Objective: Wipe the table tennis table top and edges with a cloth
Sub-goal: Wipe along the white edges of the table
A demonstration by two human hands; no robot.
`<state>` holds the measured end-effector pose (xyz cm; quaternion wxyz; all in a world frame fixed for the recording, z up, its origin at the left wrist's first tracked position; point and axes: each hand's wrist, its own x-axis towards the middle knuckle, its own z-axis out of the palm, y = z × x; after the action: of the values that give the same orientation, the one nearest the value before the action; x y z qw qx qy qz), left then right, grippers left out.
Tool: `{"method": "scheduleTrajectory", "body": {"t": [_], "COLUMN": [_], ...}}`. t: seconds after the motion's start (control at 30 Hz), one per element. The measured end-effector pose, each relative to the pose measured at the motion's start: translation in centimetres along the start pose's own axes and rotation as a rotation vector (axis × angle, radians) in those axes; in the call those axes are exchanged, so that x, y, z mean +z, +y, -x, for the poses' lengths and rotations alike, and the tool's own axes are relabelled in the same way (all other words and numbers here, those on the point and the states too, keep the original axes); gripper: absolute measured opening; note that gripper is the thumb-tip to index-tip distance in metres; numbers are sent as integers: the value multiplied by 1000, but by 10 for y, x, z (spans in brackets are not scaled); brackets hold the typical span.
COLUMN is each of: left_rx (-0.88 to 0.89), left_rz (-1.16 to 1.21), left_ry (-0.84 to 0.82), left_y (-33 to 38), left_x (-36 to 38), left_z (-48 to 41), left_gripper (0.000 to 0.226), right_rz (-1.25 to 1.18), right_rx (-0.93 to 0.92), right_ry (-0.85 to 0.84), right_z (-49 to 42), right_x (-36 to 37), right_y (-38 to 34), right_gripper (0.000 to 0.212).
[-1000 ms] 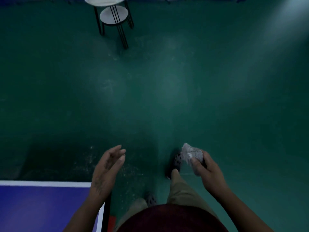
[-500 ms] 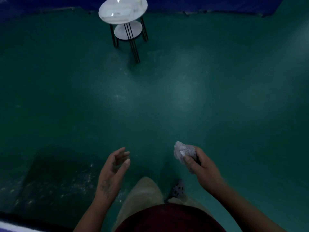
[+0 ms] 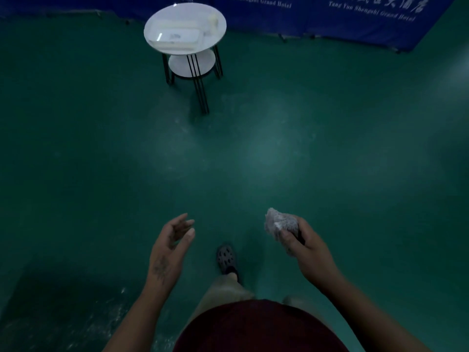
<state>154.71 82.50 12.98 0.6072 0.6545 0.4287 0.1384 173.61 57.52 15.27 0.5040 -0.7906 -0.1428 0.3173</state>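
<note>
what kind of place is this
Probably a hotel's indoor sports or games room: smooth green sports floor, a blue barrier banner printed "Grand Hotel" along the far side, and a small round side table.

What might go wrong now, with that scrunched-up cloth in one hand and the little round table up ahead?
1. The crumpled whitish cloth sits in the right hand alone, and part of it pokes out past the fingers. It might slip onto the green floor and pick up dirt.
2. The round white side table on thin black legs stands ahead. The dark perforated clog could catch a leg and jolt the white tray on top.
</note>
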Motion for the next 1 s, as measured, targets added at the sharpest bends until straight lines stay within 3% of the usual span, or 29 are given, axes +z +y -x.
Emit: {"method": "scheduleTrajectory", "body": {"t": [0.1, 0.57, 1.0], "left_rx": [12, 26, -42], "left_rz": [-5, 11, 59], "left_ry": [-34, -13, 110], "left_y": [23, 105, 178], "left_x": [-9, -2, 58], "left_z": [-54, -259, -422], "left_gripper": [35, 33, 34], "right_rz": [-7, -9, 41], "right_rx": [4, 52, 23], "right_ry": [31, 98, -71], "right_z": [-47, -236, -456], "right_x": [13, 9, -37], "right_y": [-23, -83, -154], "right_gripper": [23, 23, 24]}}
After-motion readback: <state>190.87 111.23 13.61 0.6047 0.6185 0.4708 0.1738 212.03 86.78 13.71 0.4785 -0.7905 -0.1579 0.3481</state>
